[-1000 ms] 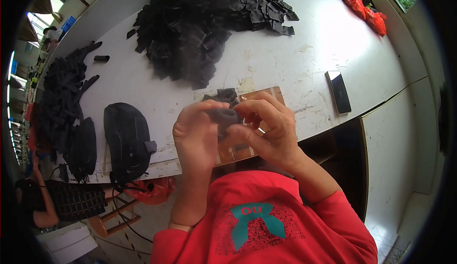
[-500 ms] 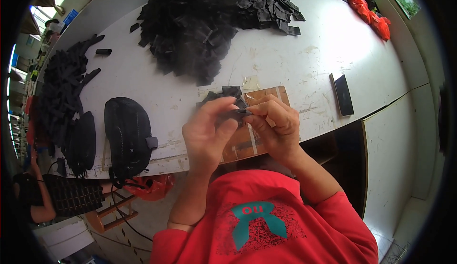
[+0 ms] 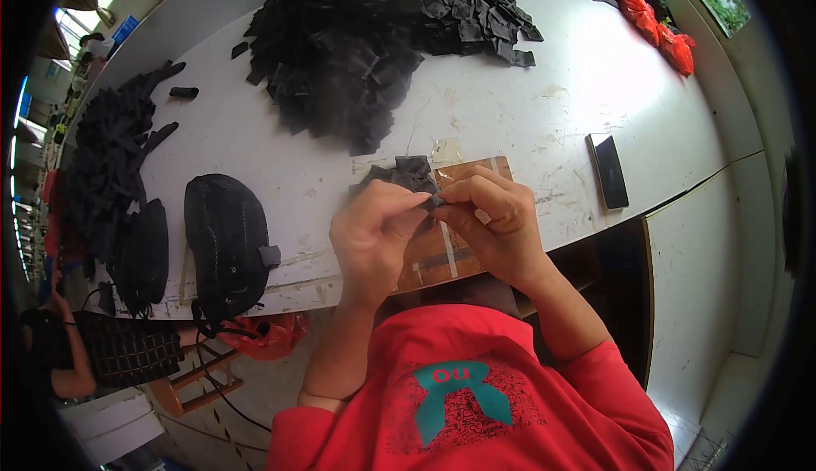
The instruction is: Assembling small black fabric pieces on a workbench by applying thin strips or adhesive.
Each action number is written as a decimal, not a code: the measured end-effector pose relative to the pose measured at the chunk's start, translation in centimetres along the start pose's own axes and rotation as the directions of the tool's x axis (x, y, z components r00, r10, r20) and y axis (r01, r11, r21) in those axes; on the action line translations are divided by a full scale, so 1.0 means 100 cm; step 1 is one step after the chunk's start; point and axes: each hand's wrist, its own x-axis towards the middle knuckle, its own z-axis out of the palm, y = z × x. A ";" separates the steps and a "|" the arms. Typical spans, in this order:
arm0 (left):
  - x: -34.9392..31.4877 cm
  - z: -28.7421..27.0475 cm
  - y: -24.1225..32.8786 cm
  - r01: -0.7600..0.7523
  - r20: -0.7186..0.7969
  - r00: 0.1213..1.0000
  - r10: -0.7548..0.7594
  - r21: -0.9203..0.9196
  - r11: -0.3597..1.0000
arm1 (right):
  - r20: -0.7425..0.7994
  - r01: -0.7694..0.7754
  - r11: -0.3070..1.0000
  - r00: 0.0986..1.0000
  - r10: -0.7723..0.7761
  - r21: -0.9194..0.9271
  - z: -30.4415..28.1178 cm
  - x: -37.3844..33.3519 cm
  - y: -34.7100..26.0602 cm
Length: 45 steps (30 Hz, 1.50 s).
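Note:
Between my fingertips is a small black fabric piece [image 3: 434,202], mostly covered by the fingers. My left hand [image 3: 374,231] pinches it from the left, thumb and forefinger closed together. From the right, my right hand [image 3: 491,220] grips it in a similar pinch, with its other fingers curled. Both hands are over a brown wooden board [image 3: 476,169] with pale tape strips, near the table's front edge. Just beyond my fingers, more black fabric pieces [image 3: 413,165] lie at the board's left side. How the held piece is folded cannot be made out.
A large heap of black fabric pieces [image 3: 348,46] covers the far middle of the white table [image 3: 476,105]. At left are a black bag [image 3: 228,246] and a pile of black strips [image 3: 106,148]. A phone [image 3: 609,171] and red plastic bags [image 3: 654,29] are at right. Another person's arm [image 3: 75,343] shows lower left.
My left hand has closed its fingers in toward the right hand, and the fingertips now meet on the fabric piece. Less of the piece shows than before.

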 end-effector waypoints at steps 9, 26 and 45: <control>-0.002 0.000 0.010 0.125 0.075 0.989 -0.130 0.065 0.990 | -0.044 0.007 0.990 0.999 -0.014 -0.144 0.003 -0.001 0.001; 0.018 -0.007 -0.113 0.187 -0.035 0.925 -0.379 0.909 0.373 | -0.178 -0.815 0.552 0.525 0.832 0.174 -0.081 -0.182 0.057; -0.082 0.001 -0.001 -0.024 0.114 0.993 -0.016 0.342 0.939 | 0.532 -0.708 0.006 0.535 0.656 0.706 0.026 -0.071 0.035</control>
